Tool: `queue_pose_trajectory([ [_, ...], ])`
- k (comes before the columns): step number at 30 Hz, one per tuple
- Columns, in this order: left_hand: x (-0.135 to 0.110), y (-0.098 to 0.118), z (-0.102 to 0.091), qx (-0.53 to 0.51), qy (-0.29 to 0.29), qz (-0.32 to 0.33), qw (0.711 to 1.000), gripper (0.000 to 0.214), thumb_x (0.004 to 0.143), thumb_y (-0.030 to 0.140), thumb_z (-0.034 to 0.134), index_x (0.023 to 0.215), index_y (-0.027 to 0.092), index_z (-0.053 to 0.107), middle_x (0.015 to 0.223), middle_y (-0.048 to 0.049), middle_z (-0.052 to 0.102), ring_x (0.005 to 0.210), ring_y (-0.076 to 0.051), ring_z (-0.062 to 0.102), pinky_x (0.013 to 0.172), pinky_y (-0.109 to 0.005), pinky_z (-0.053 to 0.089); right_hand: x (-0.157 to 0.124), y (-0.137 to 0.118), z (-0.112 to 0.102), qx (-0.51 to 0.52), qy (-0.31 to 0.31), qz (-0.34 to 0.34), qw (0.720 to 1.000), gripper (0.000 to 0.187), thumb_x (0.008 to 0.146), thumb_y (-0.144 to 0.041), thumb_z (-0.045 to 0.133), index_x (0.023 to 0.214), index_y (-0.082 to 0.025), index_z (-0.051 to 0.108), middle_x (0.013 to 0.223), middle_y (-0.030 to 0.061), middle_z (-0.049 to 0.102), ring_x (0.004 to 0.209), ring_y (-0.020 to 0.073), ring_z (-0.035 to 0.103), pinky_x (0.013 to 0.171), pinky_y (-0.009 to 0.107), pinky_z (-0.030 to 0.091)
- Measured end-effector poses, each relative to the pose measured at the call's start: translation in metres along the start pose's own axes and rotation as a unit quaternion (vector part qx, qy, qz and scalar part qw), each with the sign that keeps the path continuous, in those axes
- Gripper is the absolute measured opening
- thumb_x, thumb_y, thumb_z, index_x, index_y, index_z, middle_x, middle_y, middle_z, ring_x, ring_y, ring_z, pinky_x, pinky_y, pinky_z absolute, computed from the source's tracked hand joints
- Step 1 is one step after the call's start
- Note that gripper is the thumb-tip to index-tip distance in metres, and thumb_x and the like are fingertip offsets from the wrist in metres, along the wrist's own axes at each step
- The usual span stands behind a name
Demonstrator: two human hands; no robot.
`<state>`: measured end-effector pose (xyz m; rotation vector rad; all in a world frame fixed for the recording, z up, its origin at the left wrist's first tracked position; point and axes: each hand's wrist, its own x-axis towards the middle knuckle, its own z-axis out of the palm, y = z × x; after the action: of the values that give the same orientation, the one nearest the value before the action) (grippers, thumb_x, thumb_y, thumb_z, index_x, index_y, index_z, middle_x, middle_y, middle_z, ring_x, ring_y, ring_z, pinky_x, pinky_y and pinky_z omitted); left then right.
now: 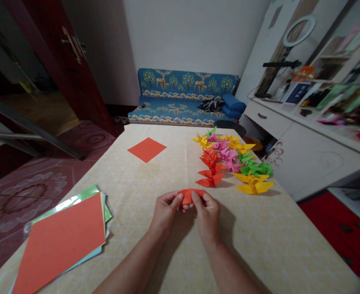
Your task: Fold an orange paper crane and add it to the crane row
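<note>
A small folded piece of orange-red paper [186, 197] is held between both hands just above the table. My left hand [169, 206] pinches its left side, thumb on top and fingers beneath. On the right side my right hand [207, 208] grips it the same way. Beyond the hands stand folded paper cranes in rows: red cranes [210, 178] nearest, then pink cranes [227, 153], green cranes [256, 167] and yellow cranes [255, 185]. A flat square of orange-red paper [147, 150] lies farther off to the left. The underside of the held paper is hidden by my fingers.
A stack of coloured paper sheets [63, 237], orange-red on top, lies at the table's left edge. The table [130, 261] has a pale patterned cover. Behind it is a blue sofa [173, 106]; a white dresser [293, 134] stands right, a dark red door [66, 61] left.
</note>
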<state>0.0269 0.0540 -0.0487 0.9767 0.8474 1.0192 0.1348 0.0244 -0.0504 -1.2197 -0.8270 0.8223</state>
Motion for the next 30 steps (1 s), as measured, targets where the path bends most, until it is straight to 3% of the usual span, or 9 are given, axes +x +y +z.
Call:
queue_pose_trajectory([
  [3, -0.0001, 0.0021, 0.0015, -0.003, -0.020, -0.033, 0.999, 0.029, 0.070, 0.032, 0.075, 0.085, 0.008, 0.073, 0.069, -0.0091, 0.070, 0.056, -0.012, 0.058, 0.056, -0.023, 0.044, 0.0030, -0.0032, -0.0031, 0.018, 0.053, -0.006, 0.998, 0.026, 0.076, -0.038, 0.068, 0.089, -0.017, 0.061, 0.070, 0.0006, 0.064, 0.054, 0.0135, 0.059, 0.047, 0.023, 0.047],
  [6, 0.0005, 0.0008, 0.0009, -0.031, -0.013, -0.035, 0.999, 0.031, 0.067, 0.033, 0.077, 0.085, 0.008, 0.073, 0.069, -0.0095, 0.071, 0.058, -0.013, 0.061, 0.058, -0.024, 0.047, 0.0035, -0.0051, -0.0046, 0.015, 0.066, -0.035, 0.997, 0.041, 0.072, -0.032, 0.071, 0.107, -0.020, 0.054, 0.088, 0.0035, 0.063, 0.066, 0.0148, 0.062, 0.049, 0.022, 0.049],
  [12, 0.0025, -0.0052, -0.0026, -0.069, 0.000, -0.043, 0.997, 0.033, 0.063, 0.033, 0.081, 0.085, 0.011, 0.071, 0.075, -0.0099, 0.073, 0.064, -0.016, 0.066, 0.063, -0.025, 0.051, 0.0021, 0.0004, -0.0058, -0.061, 0.062, -0.171, 0.982, 0.025, 0.076, -0.023, 0.066, 0.099, -0.020, 0.058, 0.118, 0.0104, 0.053, 0.091, 0.0180, 0.058, 0.061, 0.025, 0.052],
  [22, 0.0016, -0.0036, -0.0009, -0.071, -0.012, -0.052, 0.996, 0.029, 0.063, 0.031, 0.081, 0.081, 0.010, 0.073, 0.076, -0.0095, 0.073, 0.064, -0.014, 0.065, 0.064, -0.025, 0.052, 0.0025, -0.0004, -0.0091, -0.081, 0.035, -0.178, 0.980, 0.012, 0.078, -0.021, 0.064, 0.090, -0.021, 0.060, 0.115, 0.0082, 0.053, 0.099, 0.0196, 0.057, 0.064, 0.025, 0.050],
  [27, 0.0012, -0.0037, -0.0015, -0.068, -0.026, -0.058, 0.996, 0.026, 0.066, 0.031, 0.079, 0.079, 0.010, 0.074, 0.073, -0.0078, 0.072, 0.061, -0.012, 0.063, 0.064, -0.023, 0.051, 0.0031, 0.0040, -0.0096, -0.067, 0.000, -0.175, 0.982, 0.028, 0.080, -0.017, 0.061, 0.107, -0.024, 0.062, 0.122, 0.0092, 0.051, 0.104, 0.0213, 0.056, 0.067, 0.027, 0.053],
  [30, 0.0010, -0.0041, -0.0021, -0.072, -0.039, -0.061, 0.995, 0.024, 0.067, 0.030, 0.079, 0.080, 0.010, 0.074, 0.074, -0.0080, 0.072, 0.063, -0.013, 0.065, 0.066, -0.023, 0.052, 0.0027, 0.0036, -0.0106, -0.073, -0.013, -0.192, 0.979, 0.027, 0.081, -0.015, 0.059, 0.105, -0.026, 0.066, 0.122, 0.0082, 0.050, 0.102, 0.0202, 0.057, 0.070, 0.029, 0.054],
])
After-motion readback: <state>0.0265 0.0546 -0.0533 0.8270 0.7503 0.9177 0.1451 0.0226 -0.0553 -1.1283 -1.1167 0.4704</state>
